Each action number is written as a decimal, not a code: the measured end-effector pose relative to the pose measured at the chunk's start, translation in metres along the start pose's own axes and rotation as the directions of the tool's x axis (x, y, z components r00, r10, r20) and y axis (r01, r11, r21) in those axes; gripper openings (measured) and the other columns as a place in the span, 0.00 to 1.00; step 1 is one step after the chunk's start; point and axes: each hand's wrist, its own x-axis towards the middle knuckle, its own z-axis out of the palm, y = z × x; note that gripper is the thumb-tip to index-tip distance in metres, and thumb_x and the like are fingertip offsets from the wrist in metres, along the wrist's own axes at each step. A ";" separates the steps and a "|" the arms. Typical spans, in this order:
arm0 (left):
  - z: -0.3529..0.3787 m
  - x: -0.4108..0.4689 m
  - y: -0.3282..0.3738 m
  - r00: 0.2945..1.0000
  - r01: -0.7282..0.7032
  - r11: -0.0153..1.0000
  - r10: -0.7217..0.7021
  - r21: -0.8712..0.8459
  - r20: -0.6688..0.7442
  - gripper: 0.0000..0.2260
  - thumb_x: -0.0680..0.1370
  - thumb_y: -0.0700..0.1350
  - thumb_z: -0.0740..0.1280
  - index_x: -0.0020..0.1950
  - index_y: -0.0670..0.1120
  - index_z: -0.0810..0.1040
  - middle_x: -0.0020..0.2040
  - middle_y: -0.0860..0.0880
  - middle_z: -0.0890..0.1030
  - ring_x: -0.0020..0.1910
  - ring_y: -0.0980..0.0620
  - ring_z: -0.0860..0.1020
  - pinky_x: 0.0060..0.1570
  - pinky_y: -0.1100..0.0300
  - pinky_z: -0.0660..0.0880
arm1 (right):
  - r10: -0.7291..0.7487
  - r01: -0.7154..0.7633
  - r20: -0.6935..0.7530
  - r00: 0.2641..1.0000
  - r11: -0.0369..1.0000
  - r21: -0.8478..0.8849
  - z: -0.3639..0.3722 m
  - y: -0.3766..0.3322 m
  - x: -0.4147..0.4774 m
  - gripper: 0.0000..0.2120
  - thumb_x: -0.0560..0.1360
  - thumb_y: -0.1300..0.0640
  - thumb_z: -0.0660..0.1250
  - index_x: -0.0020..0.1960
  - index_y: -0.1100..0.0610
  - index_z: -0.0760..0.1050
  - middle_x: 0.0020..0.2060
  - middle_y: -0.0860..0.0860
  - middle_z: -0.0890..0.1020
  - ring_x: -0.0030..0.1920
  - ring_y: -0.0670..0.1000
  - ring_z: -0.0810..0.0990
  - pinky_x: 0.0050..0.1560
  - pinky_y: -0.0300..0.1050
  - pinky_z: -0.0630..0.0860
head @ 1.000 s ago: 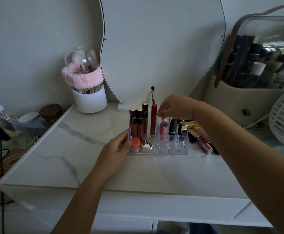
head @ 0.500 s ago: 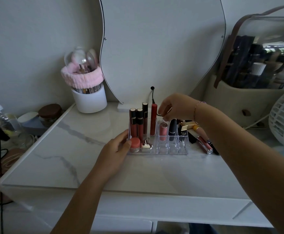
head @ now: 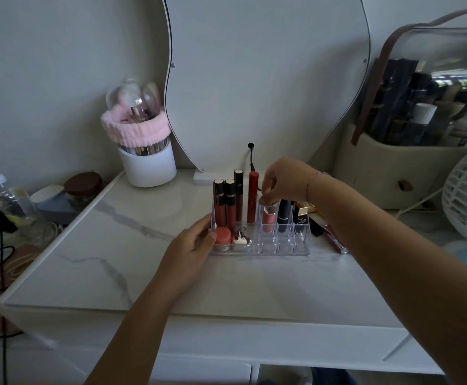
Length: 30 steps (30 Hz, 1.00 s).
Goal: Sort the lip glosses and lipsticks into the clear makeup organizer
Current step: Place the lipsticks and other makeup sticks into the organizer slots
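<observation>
Low in the middle, a smooth white marble table (head: 132, 262) shines. The left hand (head: 190, 247) lies on it, fingers loosely open, touching the left end of the clear plastic organizer (head: 282, 247) at the middle of the frame. Its little square slots hold a round pink pot (head: 222, 237), tall thin lip glosses (head: 230, 202) and short lipsticks (head: 283, 215). Just above, the right hand (head: 283, 180) curls down, fingertips pinched together over the pink lipstick (head: 268, 219); I cannot tell if they touch it. More tubes (head: 333, 238) lie right of the organizer. Far back, upper left, stands a round white cup (head: 147, 168) with a fluffy pink band (head: 135, 130).
</observation>
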 end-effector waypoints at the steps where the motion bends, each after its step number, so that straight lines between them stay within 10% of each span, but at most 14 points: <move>1: 0.000 0.000 0.000 1.000 0.001 1.000 -0.001 0.000 0.000 0.24 0.81 0.46 0.59 0.55 0.80 0.66 0.51 0.77 0.76 0.54 0.75 0.73 0.45 0.81 0.66 | 0.003 -0.003 0.001 1.000 1.000 -0.003 0.001 0.000 0.001 0.14 0.68 0.51 0.72 0.48 0.60 0.81 0.46 0.54 0.84 0.48 0.53 0.81 0.54 0.50 0.77; 21: 0.000 0.001 -0.007 1.000 0.019 1.000 -0.019 0.006 0.013 0.18 0.81 0.46 0.59 0.64 0.67 0.71 0.55 0.67 0.80 0.56 0.69 0.76 0.49 0.74 0.68 | -0.114 0.172 -0.287 0.951 0.967 0.186 -0.056 0.003 -0.055 0.05 0.67 0.59 0.72 0.41 0.50 0.79 0.37 0.41 0.81 0.37 0.37 0.79 0.34 0.21 0.73; 30: 0.001 0.000 -0.005 1.000 0.010 1.000 -0.010 -0.001 0.011 0.19 0.81 0.45 0.60 0.58 0.73 0.71 0.52 0.67 0.81 0.54 0.66 0.77 0.49 0.71 0.70 | -0.146 0.157 -0.179 0.973 0.986 0.051 -0.012 -0.013 -0.059 0.08 0.68 0.60 0.71 0.47 0.56 0.79 0.43 0.49 0.83 0.43 0.48 0.81 0.50 0.46 0.79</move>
